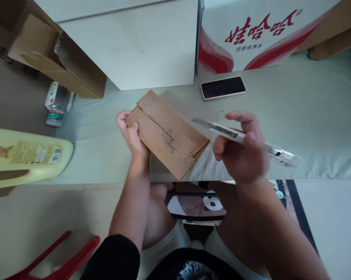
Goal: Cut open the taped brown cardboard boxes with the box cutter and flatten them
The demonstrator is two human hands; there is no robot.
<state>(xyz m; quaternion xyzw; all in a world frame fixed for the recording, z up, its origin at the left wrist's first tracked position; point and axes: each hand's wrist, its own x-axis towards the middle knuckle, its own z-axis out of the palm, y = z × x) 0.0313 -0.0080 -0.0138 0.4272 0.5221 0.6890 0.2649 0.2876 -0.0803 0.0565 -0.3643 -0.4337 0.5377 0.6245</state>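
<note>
A small brown cardboard box (163, 136) is held tilted above the front part of the cloth-covered surface, with a slit line along its top and some dark printing. My left hand (131, 134) grips its left end, thumb on top and fingers at the far side. In my right hand (243, 149) is a utility knife (227, 132) with its blade out, pointing left toward the box's right side. The blade tip looks close to the cardboard, but whether they touch I cannot tell. Parts of the right hand and the knife's rear end are blurred.
Behind the box lies a phone (223, 88). White cartons (134, 46) and a red-and-white carton (251, 42) line the back. At left are an open cardboard box (82, 70), a plastic bottle (55, 105) and a yellow jug (63, 155). A red plastic frame (76, 258) stands lower left.
</note>
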